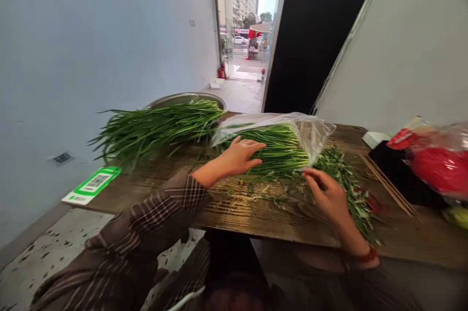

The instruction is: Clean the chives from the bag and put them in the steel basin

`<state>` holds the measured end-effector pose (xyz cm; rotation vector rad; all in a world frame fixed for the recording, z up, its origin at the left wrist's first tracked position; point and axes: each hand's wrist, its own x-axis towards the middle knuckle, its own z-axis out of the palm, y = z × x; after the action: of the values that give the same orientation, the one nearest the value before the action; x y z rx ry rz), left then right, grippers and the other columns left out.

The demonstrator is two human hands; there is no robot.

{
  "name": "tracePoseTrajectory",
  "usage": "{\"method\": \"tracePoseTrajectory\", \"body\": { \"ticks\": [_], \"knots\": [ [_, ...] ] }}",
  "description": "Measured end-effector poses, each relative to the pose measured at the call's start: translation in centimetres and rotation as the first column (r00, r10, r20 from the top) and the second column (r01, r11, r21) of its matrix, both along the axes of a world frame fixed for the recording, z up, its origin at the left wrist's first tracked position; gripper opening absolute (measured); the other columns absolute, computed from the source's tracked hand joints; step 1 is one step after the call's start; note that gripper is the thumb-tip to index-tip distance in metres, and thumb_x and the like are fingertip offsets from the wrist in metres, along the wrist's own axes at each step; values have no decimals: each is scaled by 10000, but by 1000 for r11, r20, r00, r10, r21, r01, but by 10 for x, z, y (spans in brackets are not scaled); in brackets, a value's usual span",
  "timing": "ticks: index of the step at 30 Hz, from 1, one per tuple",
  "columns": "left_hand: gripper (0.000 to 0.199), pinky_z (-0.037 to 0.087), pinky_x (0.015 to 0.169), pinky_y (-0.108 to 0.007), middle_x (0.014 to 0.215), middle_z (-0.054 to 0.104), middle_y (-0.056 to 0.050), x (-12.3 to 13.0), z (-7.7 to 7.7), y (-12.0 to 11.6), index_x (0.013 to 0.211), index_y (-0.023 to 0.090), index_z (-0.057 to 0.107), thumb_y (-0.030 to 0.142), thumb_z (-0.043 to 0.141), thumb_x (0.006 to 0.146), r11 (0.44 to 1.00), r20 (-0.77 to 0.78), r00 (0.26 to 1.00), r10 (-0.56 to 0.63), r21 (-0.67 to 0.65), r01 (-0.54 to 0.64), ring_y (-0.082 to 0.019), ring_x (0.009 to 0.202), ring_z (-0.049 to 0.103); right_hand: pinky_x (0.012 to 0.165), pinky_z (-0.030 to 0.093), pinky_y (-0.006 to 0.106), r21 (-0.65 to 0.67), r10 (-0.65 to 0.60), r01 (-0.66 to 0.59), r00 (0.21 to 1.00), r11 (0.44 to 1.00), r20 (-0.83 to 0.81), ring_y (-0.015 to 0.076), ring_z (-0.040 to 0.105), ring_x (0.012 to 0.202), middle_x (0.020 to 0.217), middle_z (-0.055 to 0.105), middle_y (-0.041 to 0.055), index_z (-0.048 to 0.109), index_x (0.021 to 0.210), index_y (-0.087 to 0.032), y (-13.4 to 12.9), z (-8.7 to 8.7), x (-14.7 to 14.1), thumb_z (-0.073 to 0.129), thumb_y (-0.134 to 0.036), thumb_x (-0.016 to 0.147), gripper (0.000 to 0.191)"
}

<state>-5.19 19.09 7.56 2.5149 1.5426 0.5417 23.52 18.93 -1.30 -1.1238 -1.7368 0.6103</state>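
Chives are laid along the middle of the surface, toward its far edge, pale ends pointing to the right edge. The bag is draped over their far side and right end. The left hand is held palm down on or just over the chives, fingers spread, nothing seen gripped. The right hand is placed at the near corner of the pale ends, thumb and forefinger nearly together; whether a stem or the bag's edge is pinched cannot be told.

Work is judged to be partway through. Stems in the bunch are lined up, and scraps are piled beside its right end and down toward the near edge – some picking over seems done. Thin bits are strewn between bunch and near edge. The bunch is not enclosed by the bag, and some of it is likely left to be gone through. Loose chives are heaped near the far left corner, against the basin; whether these are finished or waiting cannot be told.

A QR card is set at the near left corner. Sticks, a black box and a red bundle are crowded toward the right edge. Part of the bunch is covered by film and left hand – the scraps sit close by the right wrist.
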Motion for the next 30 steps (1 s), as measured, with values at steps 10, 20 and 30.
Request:
{"method": "tracePoseTrajectory", "body": {
  "ticks": [10, 20, 30],
  "knots": [
    [449, 517, 885, -379, 974, 750, -109, -9, -38, 21, 1132, 142, 655, 463, 579, 827, 962, 627, 729, 274, -193, -195, -231, 939, 693, 556, 418, 217, 19, -11, 25, 852, 1000, -523, 100, 587, 631, 816, 692, 4, 679, 976, -198, 112, 45, -39, 574, -422, 842, 282],
    [372, 517, 834, -336, 861, 743, -80, 22, -66, 47, 1087, 128, 642, 387, 568, 830, 952, 759, 580, 297, -192, -237, -197, 844, 694, 948, 427, 392, 226, -55, -22, 944, 974, 326, 242, 594, 1071, 1126, 697, 96, 689, 1086, -198, 149, -19, -24, 440, -293, 955, 298],
    [312, 497, 795, -304, 796, 733, -34, 23, -76, 37, 1071, 162, 665, 343, 516, 865, 950, 605, 747, 275, -52, -308, -175, 762, 661, 810, 406, 384, 238, -180, 54, 817, 970, 548, 265, 546, 904, 919, 655, 97, 742, 960, -217, 146, -16, -23, 529, -330, 932, 243]
  ]
}}
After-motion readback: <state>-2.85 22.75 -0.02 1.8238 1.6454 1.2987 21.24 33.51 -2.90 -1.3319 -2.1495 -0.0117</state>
